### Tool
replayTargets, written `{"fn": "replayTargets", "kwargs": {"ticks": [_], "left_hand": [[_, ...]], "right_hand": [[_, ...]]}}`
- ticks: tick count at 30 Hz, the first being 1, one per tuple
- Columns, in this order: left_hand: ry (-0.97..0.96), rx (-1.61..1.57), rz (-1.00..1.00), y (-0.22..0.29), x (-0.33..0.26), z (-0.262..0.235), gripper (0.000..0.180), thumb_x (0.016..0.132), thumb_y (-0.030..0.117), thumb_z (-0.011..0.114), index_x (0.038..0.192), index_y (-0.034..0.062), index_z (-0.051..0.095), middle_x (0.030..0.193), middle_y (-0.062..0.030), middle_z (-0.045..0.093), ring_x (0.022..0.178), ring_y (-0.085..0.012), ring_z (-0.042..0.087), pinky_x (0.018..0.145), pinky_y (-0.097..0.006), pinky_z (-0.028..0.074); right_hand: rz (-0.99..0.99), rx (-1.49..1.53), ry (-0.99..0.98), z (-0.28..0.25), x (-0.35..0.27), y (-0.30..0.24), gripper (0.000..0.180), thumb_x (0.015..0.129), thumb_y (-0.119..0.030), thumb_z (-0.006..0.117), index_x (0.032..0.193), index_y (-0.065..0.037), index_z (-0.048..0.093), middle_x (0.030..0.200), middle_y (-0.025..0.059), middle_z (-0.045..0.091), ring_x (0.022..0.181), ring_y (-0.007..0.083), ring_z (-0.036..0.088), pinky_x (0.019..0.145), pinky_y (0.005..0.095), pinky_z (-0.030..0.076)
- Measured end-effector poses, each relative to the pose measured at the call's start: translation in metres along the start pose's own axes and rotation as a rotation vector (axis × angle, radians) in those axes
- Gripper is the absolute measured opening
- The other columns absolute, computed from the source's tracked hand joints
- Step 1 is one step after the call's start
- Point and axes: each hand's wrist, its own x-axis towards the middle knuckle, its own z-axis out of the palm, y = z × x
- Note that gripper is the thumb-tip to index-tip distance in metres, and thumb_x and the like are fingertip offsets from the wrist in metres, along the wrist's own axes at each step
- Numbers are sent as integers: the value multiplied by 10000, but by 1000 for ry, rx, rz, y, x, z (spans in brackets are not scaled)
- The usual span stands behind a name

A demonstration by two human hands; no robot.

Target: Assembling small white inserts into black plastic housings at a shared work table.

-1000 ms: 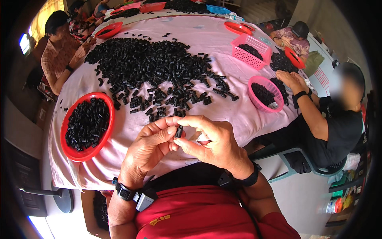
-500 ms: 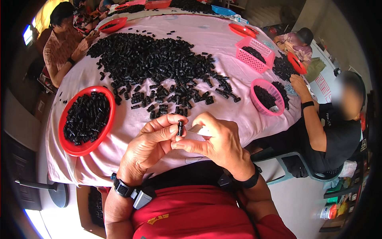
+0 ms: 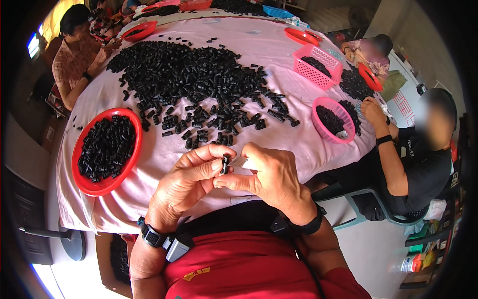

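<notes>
Black and roughly cylindrical, a small part (image 3: 225,165) stands nearly upright between the thumb and fingers of a worker's left hand (image 3: 191,172), pinched above the near edge of a bench (image 3: 294,139) draped in pink cloth. Opposite, the right hand (image 3: 276,179) grasps a pale, flat piece (image 3: 240,162) in its curled fingers, one end pointing at the part; whether the two touch cannot be made out. The thumb of that hand stretches below the flat piece toward the left hand's fingers. Just beyond the hands, loose black pieces (image 3: 199,117) lie scattered across the cloth, thickening into a broad heap (image 3: 174,74) farther back. On the worker's left, a red basin (image 3: 94,189) filled with similar pieces sits near the edge. To the right, a round pink basket (image 3: 334,138) holds dark pieces, as does a rectangular pink basket (image 3: 311,74) behind it. A co-worker in a black shirt (image 3: 420,172) sits at the right side, forearms raised by the bench, while another in a patterned top (image 3: 72,65) sits at the far left. A watch (image 3: 152,236) circles the worker's left wrist, above a red shirt (image 3: 234,264); a black band (image 3: 314,224) wraps the right.
</notes>
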Motion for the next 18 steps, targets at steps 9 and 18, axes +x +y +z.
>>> {"fn": "replayTargets", "kwargs": {"ticks": [9, 18], "left_hand": [[-2, -8, 5, -1, 1, -1, 257, 935, 62, 608, 1185, 0, 608, 1083, -53, 648, 946, -139, 627, 874, -282, 512], [-11, 0, 1, 0, 1, -1, 249, 932, 68, 616, 1173, 7, 610, 1080, -51, 646, 943, -143, 626, 868, -282, 509]], "right_hand": [[-5, -55, 0, 1, 0, 0, 544, 706, -576, 769, 720, -78, 552, 526, 77, 510, 458, 251, 549, 436, 366, 411], [0, -65, 22, 2, 0, -1, 531, 699, -571, 774, 718, -86, 558, 539, 78, 517, 463, 252, 555, 438, 365, 414]]}}
